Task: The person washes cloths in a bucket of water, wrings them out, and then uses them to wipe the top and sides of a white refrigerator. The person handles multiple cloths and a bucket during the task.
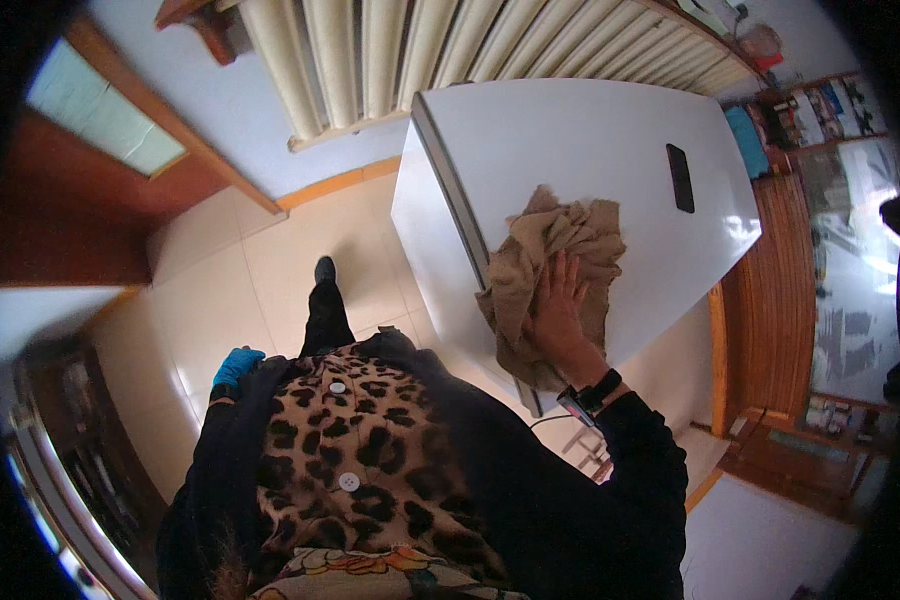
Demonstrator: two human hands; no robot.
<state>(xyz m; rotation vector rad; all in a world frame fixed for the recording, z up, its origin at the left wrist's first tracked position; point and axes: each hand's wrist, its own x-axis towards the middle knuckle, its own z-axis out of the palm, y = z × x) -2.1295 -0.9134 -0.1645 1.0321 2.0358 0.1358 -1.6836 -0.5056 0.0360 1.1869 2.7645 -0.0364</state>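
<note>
My right hand (562, 307), bare with dark bands at the wrist, lies flat on a crumpled brown cloth (514, 274), its fingers extended. Its thumb cannot be made out. Beneath the cloth is the white top of a box-shaped appliance (570, 135) with a grey strip along one edge; part of the cloth hangs over that edge. A black smartphone (680, 178) rests farther along the white top. At the left, beside my dark jacket, is my left hand (238, 367) in a blue glove. Its fingers look bent, but what they may hold is unclear.
A cream ribbed radiator (375, 60) stands behind the appliance. Brown wooden furniture (772, 300) is at the right, with a teal item (747, 142) near the appliance's far corner. Pale floor tiles (217, 277) and a wooden door (82, 195) lie to the left. A dark cable runs below the appliance.
</note>
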